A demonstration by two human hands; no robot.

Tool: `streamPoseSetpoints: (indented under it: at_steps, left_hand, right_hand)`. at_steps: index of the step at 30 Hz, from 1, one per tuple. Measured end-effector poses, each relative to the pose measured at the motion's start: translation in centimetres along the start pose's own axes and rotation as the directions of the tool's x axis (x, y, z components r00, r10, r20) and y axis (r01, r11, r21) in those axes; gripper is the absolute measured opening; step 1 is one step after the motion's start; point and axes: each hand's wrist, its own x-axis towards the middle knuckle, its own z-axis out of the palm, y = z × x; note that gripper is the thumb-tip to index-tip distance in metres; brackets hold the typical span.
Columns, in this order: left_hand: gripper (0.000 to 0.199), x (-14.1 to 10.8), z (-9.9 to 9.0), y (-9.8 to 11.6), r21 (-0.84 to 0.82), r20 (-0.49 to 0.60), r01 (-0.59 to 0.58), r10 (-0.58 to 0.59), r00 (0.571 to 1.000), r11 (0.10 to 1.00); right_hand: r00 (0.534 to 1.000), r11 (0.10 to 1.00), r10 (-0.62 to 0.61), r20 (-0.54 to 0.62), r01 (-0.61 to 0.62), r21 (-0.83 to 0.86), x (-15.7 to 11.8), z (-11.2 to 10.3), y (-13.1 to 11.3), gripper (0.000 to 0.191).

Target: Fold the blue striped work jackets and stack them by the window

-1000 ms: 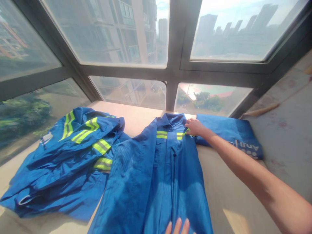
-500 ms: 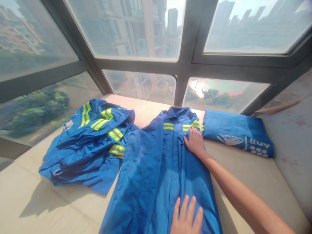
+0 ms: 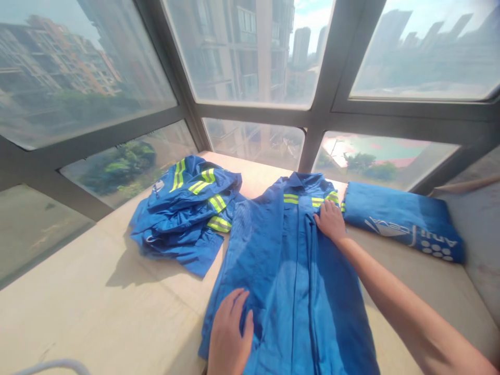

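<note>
A blue work jacket (image 3: 269,271) with a collar and yellow-grey reflective stripes lies front up before me, its lower end outside the picture. My right hand (image 3: 330,221) rests on its chest beside the right-hand stripe, fingers laid out on the cloth. Lower down, at the jacket's left edge, my left hand (image 3: 230,330) touches the fabric with its fingers loosely stretched and the thumb apart. A sleeve seems folded inward along the left side of the front. To the left lies a second, crumpled blue garment (image 3: 179,224) with similar stripes.
A folded blue garment (image 3: 402,216) with white lettering and dots lies at the right. All rests on a pale ledge (image 3: 89,307) below framed windows (image 3: 253,107). A white curved cord or tube (image 3: 54,364) shows at the lower left.
My left hand has moved from the jacket's middle front to its left edge. My right hand stays on the chest. The view has turned left.
</note>
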Motion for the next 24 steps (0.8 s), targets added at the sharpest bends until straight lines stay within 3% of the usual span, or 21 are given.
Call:
streamPoseSetpoints:
  at_steps: [3, 5, 8, 10, 12, 14, 16, 21, 24]
  left_hand:
    - [0.045, -0.6, -2.2, -4.9, 0.102, 0.001, 0.242, -0.243, 0.970, 0.965]
    - [0.052, -1.2, -2.7, -6.5, 0.131, 0.028, 0.330, -0.336, 0.941, 0.935]
    - [0.056, -1.6, -2.8, -6.8, 0.085, 0.128, 0.393, -0.401, 0.907, 0.916]
    - [0.057, -1.5, -2.7, -6.2, 0.019, 0.200, 0.422, -0.417, 0.887, 0.907]
    - [0.056, -1.2, -2.6, -5.7, -0.029, 0.229, 0.449, -0.431, 0.873, 0.893]
    - [0.053, -1.0, -2.6, -5.5, -0.062, 0.219, 0.474, -0.451, 0.865, 0.879]
    - [0.052, -0.8, -2.7, -5.5, -0.094, 0.205, 0.496, -0.470, 0.858, 0.863]
    - [0.066, -0.9, -3.8, -5.5, -0.272, 0.228, 0.612, -0.569, 0.790, 0.742]
    - [0.064, -1.2, -4.4, -5.0, -0.465, 0.333, 0.640, -0.549, 0.767, 0.612]
  right_hand:
    - [0.996, 0.994, -0.063, -0.055, 0.068, 0.088, -3.2, -1.9, -4.7, 0.044]
    - [0.973, 0.956, -0.213, -0.086, 0.226, 0.189, -7.3, -3.1, -9.0, 0.040]
    - [0.882, 0.811, -0.472, -0.009, 0.438, 0.387, -15.7, -4.2, -15.4, 0.030]
    - [0.832, 0.751, -0.554, 0.036, 0.480, 0.454, -21.1, -4.3, -19.0, 0.025]
    - [0.808, 0.723, -0.586, 0.066, 0.484, 0.494, -25.3, -3.7, -21.6, 0.040]
    - [0.810, 0.723, -0.581, 0.082, 0.467, 0.509, -27.9, -2.8, -23.2, 0.066]
    - [0.831, 0.753, -0.547, 0.100, 0.435, 0.494, -29.1, -2.0, -24.1, 0.075]
    - [0.875, 0.786, -0.468, 0.120, 0.350, 0.510, -29.6, -1.6, -23.8, 0.063]
    - [0.894, 0.760, -0.435, 0.104, 0.303, 0.574, -29.9, -1.8, -23.2, 0.061]
